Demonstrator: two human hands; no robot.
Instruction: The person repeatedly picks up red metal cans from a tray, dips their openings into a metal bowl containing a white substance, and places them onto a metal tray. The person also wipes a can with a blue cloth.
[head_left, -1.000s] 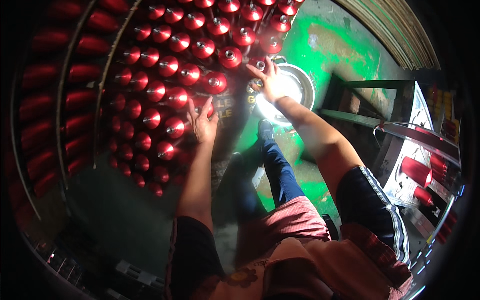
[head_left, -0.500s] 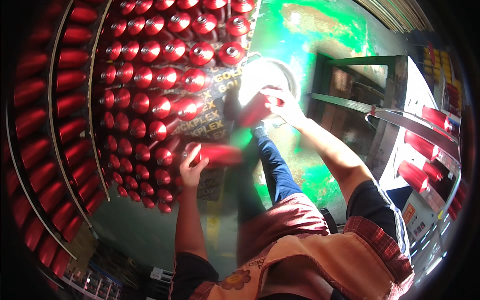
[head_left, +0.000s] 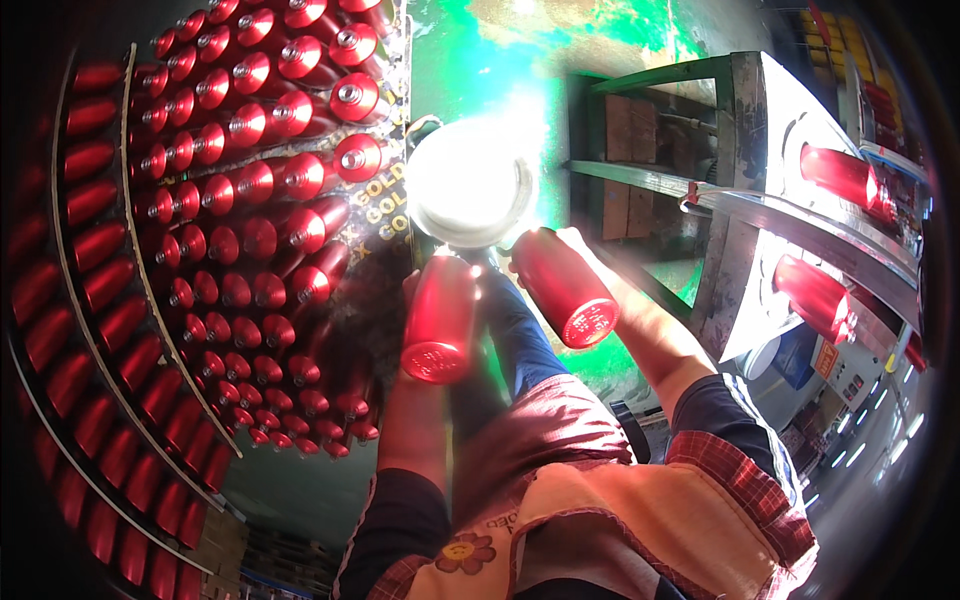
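Note:
My left hand [head_left: 411, 287] is wrapped round a red metal bottle [head_left: 440, 315], mostly hidden behind it. A second red metal bottle [head_left: 563, 283] is in my right hand [head_left: 580, 245], whose fingers show only in part. Both bottles are tilted with their stamped round bases towards me and their neck ends pointing away. They are held side by side, apart from each other, just this side of a brightly lit round white container [head_left: 470, 190]. To the left, several rows of like red bottles [head_left: 247, 124] stand upright, necks up, on a printed sheet [head_left: 393, 215].
Curved racks at the far left hold more red bottles [head_left: 95, 210] lying in rows. On the right, a worn frame stand [head_left: 735, 180] carries a metal rail [head_left: 810, 240], with red bottles [head_left: 815, 298] by it. The floor [head_left: 480, 50] is green and patchy.
Both bottles have turned so their bases face me. My left hand came right, away from the standing rows; my right hand drew back from the white container. The view has shifted rightward.

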